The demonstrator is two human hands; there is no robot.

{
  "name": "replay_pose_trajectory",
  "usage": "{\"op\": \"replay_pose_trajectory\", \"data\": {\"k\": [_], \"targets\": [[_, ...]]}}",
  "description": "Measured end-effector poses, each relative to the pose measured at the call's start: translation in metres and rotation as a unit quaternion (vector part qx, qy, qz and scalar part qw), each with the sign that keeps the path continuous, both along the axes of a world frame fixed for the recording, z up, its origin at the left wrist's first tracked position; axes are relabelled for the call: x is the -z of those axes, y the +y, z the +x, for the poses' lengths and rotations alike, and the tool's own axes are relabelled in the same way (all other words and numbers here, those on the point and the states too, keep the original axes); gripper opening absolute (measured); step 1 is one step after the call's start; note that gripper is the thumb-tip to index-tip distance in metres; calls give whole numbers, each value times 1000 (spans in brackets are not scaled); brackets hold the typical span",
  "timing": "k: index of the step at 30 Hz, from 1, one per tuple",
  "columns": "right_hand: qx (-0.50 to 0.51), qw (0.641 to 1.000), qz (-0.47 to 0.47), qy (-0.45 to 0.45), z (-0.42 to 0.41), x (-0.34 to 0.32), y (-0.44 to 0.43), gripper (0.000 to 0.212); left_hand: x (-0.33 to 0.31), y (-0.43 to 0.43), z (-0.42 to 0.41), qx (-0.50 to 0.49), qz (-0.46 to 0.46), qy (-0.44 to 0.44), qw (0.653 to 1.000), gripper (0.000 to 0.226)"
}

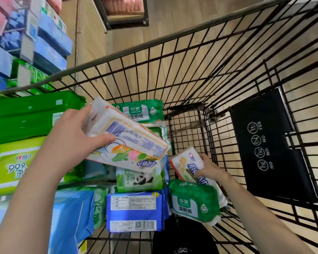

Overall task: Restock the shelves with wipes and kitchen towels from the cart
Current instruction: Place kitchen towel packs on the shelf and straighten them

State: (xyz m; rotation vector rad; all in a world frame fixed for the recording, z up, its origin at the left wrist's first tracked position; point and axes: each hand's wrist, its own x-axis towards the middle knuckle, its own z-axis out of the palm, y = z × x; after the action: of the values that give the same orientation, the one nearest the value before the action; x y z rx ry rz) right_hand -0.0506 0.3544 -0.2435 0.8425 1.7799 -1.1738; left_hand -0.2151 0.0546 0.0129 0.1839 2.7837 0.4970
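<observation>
My left hand [75, 132] grips a white kitchen towel pack [128, 142] with fruit pictures and a barcode, lifted above the black wire cart [173, 44]. Down in the cart, my right hand [208, 166] closes on a second white kitchen towel pack [187, 165], which rests against the cart's inner wire wall. Around them lie green wipes packs [195, 200], a panda-printed pack [139, 179] and a blue pack [134, 210].
Shelves [37, 30] at the left hold blue, pink and green packages. Large green packs [31, 114] and a lime wipes pack [9, 165] sit at the cart's left edge. A black child-seat flap [268, 143] hangs at the right. Wooden floor lies beyond.
</observation>
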Motion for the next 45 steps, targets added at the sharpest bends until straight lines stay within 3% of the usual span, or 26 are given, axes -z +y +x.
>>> {"op": "replay_pose_trajectory", "data": {"k": [2, 7, 10, 12, 14, 16, 19, 23, 27, 33, 38, 42, 45], "targets": [[3, 1000, 0, -7, 1, -9, 1, 94, -3, -1, 3, 2, 6, 1, 1000, 87], [-14, 999, 35, 14, 8, -27, 3, 59, -4, -3, 13, -28, 27, -13, 999, 71], [-14, 996, 69, 48, 8, -36, 2, 51, -4, -8, 18, -48, 48, -15, 998, 68], [-9, 991, 97, 90, -3, -48, 0, 52, -4, -10, 22, -66, 68, -9, 995, 59], [-27, 982, 130, 131, -23, -70, -2, 67, -7, -9, 27, -78, 73, 10, 994, 51], [-46, 974, 146, 169, -43, -98, -1, 80, -12, -8, 32, -89, 57, 35, 994, 59], [-22, 968, 104, 225, -65, -137, 1, 68, -26, -10, 39, -119, 44, 60, 990, 73], [7, 962, 65, 264, -74, -185, -3, 63, -58, -16, 56, -141, 76, 95, 983, 70], [8, 946, 36, 322, -74, -244, -15, 68, -100, -28, 80, -179, 111, 137, 968, 89], [-38, 899, -12, 436, -65, -349, -43, 53, -176, -52, 139, -213, 110, 231, 943, 86], [-116, 850, -40, 512, -55, -427, -85, 68, -235, -79, 196, -257, 85, 303, 914, 81], [-176, 805, -57, 564, -37, -475, -119, 91, -271, -92, 241, -287, 66, 356, 887, 92], [-214, 766, -85, 600, -17, -508, -145, 80, -293, -104, 279, -305, 60, 381, 871, 92]]}}
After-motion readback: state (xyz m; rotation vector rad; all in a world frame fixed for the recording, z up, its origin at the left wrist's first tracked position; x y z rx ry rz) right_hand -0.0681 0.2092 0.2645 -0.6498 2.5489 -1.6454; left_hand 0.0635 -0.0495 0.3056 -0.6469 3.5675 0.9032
